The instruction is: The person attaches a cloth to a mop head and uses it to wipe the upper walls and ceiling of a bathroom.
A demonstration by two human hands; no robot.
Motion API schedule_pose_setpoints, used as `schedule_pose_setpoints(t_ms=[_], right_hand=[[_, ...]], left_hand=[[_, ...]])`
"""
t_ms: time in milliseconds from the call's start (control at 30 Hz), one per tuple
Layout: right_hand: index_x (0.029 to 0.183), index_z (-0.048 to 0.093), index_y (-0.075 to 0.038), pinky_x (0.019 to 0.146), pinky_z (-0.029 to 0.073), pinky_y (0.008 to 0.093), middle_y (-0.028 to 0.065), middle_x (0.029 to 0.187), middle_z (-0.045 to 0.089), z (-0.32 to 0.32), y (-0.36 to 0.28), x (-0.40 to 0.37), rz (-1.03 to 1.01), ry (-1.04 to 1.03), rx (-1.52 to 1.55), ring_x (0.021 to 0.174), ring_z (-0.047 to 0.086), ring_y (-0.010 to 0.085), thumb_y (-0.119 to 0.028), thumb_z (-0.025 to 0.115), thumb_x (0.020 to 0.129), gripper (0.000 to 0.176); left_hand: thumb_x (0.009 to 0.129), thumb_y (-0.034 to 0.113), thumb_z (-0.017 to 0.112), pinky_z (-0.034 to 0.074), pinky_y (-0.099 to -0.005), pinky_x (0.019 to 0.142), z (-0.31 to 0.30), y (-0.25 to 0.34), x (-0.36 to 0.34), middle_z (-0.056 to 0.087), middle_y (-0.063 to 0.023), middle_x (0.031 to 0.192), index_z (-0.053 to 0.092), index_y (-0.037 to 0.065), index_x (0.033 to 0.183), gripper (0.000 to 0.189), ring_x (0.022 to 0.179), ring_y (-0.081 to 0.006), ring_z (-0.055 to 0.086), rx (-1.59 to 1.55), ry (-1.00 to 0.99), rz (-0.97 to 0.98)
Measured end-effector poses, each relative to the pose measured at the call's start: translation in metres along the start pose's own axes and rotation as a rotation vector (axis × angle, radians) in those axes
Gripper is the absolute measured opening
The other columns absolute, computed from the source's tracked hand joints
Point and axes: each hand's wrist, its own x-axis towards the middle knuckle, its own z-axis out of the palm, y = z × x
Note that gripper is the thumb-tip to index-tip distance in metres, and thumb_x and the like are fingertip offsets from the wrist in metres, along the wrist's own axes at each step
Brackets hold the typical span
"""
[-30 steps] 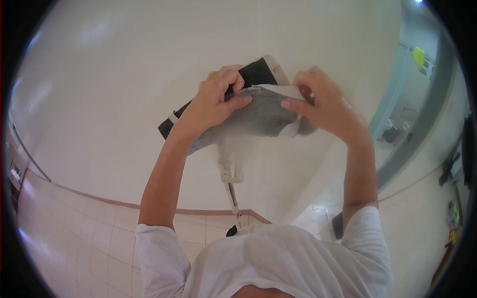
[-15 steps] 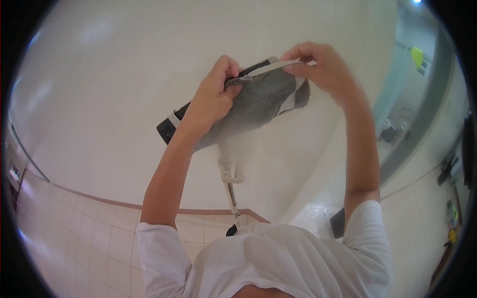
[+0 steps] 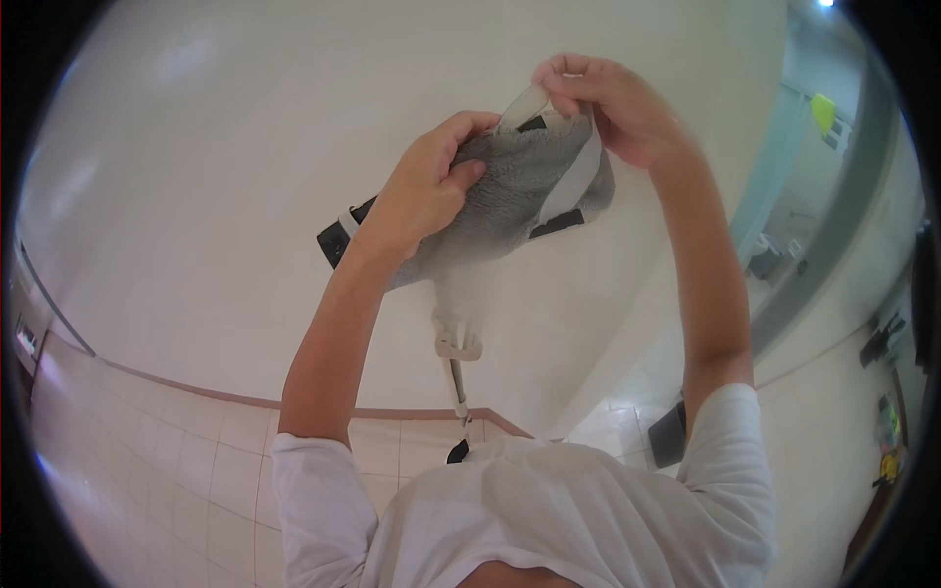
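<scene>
A grey fluffy mop pad (image 3: 510, 181) lies over a black mop head (image 3: 334, 243), raised in front of the white wall. My left hand (image 3: 431, 181) is closed round the pad and head, its thumb pressed on the grey fabric. Between the fingertips of my right hand (image 3: 598, 98) a white strap (image 3: 524, 106) is pinched and pulled up from the pad's upper edge. Another white band (image 3: 571, 186) crosses the pad near its right end. Below hangs a pale mop handle (image 3: 458, 348), blurred at its upper part, where the joint to the head cannot be made out.
The white wall (image 3: 216, 196) fills the background, with a brown skirting (image 3: 196, 393) above the tiled floor (image 3: 176, 461). A doorway frame (image 3: 833, 235) stands to the right. A dark bin-like object (image 3: 668, 436) sits by my right arm.
My right hand has moved up and slightly left, drawing the strap higher. The pad's right end has turned, showing more of the white band and a dark edge beneath.
</scene>
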Motion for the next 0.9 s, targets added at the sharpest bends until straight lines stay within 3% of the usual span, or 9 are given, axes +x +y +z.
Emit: schedule_pose_setpoints(t_ms=[200, 267, 433, 500, 633, 733, 767, 833, 900], right_hand=[[0.107, 0.053, -0.005, 0.053, 0.047, 0.0247, 0.0, 0.078, 0.057, -0.016, 0.014, -0.009, 0.235, -0.04, -0.249, 0.063, 0.052, 0.0069, -0.015, 0.051, 0.088, 0.022], [0.113, 0.05, -0.005, 0.05, 0.053, 0.028, 0.0045, 0.088, 0.059, -0.015, 0.013, -0.021, 0.344, -0.227, -0.25, 0.064, 0.057, 0.0103, -0.014, 0.047, 0.09, 0.025], [0.12, 0.046, -0.002, 0.055, 0.057, 0.0313, 0.0088, 0.1, 0.059, -0.001, 0.04, -0.033, 0.457, -0.344, -0.299, 0.07, 0.062, 0.0146, -0.015, 0.043, 0.093, 0.03], [0.124, 0.043, -0.002, 0.061, 0.058, 0.0354, 0.0106, 0.104, 0.059, -0.006, 0.063, -0.04, 0.325, -0.281, 0.12, 0.076, 0.064, 0.0182, -0.014, 0.043, 0.093, 0.033], [0.127, 0.04, -0.003, 0.075, 0.056, 0.0388, 0.0126, 0.107, 0.058, -0.014, 0.09, -0.053, 0.26, -0.465, 0.266, 0.084, 0.064, 0.0226, -0.017, 0.049, 0.091, 0.04], [0.13, 0.039, -0.002, 0.085, 0.051, 0.0356, 0.012, 0.113, 0.058, 0.011, 0.087, -0.058, 0.387, -0.302, -0.624, 0.093, 0.063, 0.0226, -0.021, 0.059, 0.087, 0.05], [0.131, 0.04, -0.004, 0.087, 0.049, 0.0332, 0.0107, 0.116, 0.057, 0.009, 0.124, -0.053, 0.054, -0.18, -0.715, 0.098, 0.061, 0.0217, -0.023, 0.061, 0.085, 0.053], [0.131, 0.04, -0.005, 0.088, 0.047, 0.0308, 0.0094, 0.12, 0.056, 0.018, 0.146, -0.045, -0.281, -0.042, -0.793, 0.103, 0.06, 0.0207, -0.024, 0.064, 0.084, 0.056], [0.132, 0.042, -0.01, 0.086, 0.047, 0.0326, 0.0076, 0.125, 0.054, 0.04, 0.143, -0.027, -0.211, -0.084, 0.287, 0.11, 0.055, 0.02, -0.029, 0.058, 0.087, 0.051]], left_hand=[[0.084, -0.01, 0.045, 0.038, -0.0292, 0.096, 0.0, -0.004, 0.004, 0.055, -0.0055, 0.112, 0.051, 0.008, 0.121, 0.042, 0.108, -0.0155, 0.05, 0.003, 0.108, -0.014], [0.083, -0.011, 0.045, 0.04, -0.0286, 0.093, -0.003, -0.005, 0.008, 0.055, -0.0062, 0.11, 0.051, 0.009, 0.122, 0.045, 0.105, -0.0157, 0.05, 0.004, 0.083, -0.036], [0.082, -0.012, 0.045, 0.041, -0.0288, 0.091, -0.008, -0.004, 0.007, 0.056, -0.0073, 0.105, 0.051, 0.009, 0.122, 0.046, 0.1, -0.0157, 0.052, -0.024, 0.077, -0.063], [0.082, -0.012, 0.045, 0.042, -0.0289, 0.09, -0.008, 0.002, 0.006, 0.057, -0.0078, 0.104, 0.051, 0.009, 0.123, 0.046, 0.098, -0.0158, 0.052, -0.018, 0.067, -0.096], [0.081, -0.012, 0.046, 0.043, -0.0288, 0.088, 0.001, -0.008, 0.008, 0.058, -0.0083, 0.102, 0.051, 0.01, 0.123, 0.048, 0.096, -0.0155, 0.053, -0.012, 0.007, -0.102], [0.081, -0.01, 0.048, 0.043, -0.0286, 0.087, 0.006, -0.026, 0.008, 0.058, -0.0087, 0.103, 0.052, 0.012, 0.123, 0.047, 0.095, -0.0156, 0.053, 0.029, -0.002, -0.079], [0.081, -0.009, 0.048, 0.043, -0.0285, 0.087, 0.007, -0.029, 0.006, 0.058, -0.0087, 0.103, 0.053, 0.012, 0.122, 0.047, 0.095, -0.0157, 0.053, 0.069, -0.014, -0.076], [0.081, -0.008, 0.049, 0.042, -0.0286, 0.088, 0.009, -0.015, -0.002, 0.057, -0.0088, 0.103, 0.053, 0.013, 0.122, 0.046, 0.096, -0.0158, 0.053, 0.056, -0.036, -0.085], [0.082, -0.007, 0.05, 0.041, -0.0286, 0.089, 0.011, -0.007, -0.001, 0.057, -0.0089, 0.104, 0.053, 0.013, 0.122, 0.045, 0.097, -0.0159, 0.053, 0.043, -0.045, -0.089]])
